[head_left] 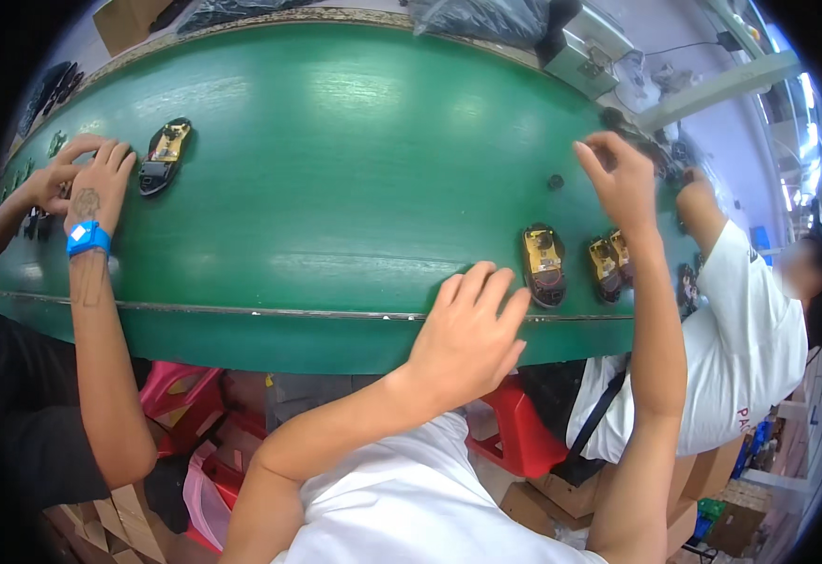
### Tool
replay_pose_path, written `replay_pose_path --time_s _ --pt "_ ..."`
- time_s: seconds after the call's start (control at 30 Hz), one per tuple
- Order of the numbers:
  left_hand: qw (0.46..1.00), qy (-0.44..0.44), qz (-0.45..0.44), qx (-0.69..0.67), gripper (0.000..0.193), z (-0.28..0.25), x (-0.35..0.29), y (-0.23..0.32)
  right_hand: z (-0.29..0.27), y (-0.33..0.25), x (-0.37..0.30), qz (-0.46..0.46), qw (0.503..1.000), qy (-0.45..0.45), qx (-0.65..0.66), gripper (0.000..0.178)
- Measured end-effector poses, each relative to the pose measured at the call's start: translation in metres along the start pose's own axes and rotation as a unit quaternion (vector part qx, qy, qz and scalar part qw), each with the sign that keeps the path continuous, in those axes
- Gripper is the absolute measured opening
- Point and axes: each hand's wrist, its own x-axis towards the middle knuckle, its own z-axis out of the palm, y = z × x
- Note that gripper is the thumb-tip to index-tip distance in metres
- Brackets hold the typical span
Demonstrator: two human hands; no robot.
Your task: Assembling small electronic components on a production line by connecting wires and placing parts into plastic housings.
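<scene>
My left hand (472, 320) is over the front edge of the green table, palm down with its fingers stretched out, and nothing shows in it. Just right of its fingertips lies an opened computer mouse (545, 265), a black shell with a yellow circuit board inside. My right hand (621, 179) is raised farther back on the right, thumb apart from loosely bent fingers, with no object visible in it. Left of it sits a small round black part (555, 181). By my right forearm are two more opened mice (605, 270), the second partly hidden by the arm.
On the far left, a co-worker's hands (101, 179), one with a blue wristband, work near another opened mouse (165, 157). A co-worker in a white shirt (745, 320) reaches in at right, near dark parts (651, 146). A grey metal box (585, 56) stands at the back.
</scene>
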Motion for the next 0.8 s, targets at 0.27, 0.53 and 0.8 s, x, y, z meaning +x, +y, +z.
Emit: replay_pose_path --time_s 0.27,0.53,0.8 --pt "1.0 -0.006 -0.003 -0.02 0.042 -0.018 -0.012 -0.009 0.057 -0.007 -0.022 -0.039 0.992 -0.042 -0.112 0.027" --pt "0.994 0.077 -0.033 0.068 0.037 -0.056 -0.005 -0.042 0.066 -0.042 0.023 -0.077 0.985 -0.148 0.035 0.021" --pt "0.869 0.139 -0.28 0.384 0.05 -0.176 -0.013 -0.142 0.073 -0.116 -0.037 -0.256 0.954 -0.154 -0.034 0.023"
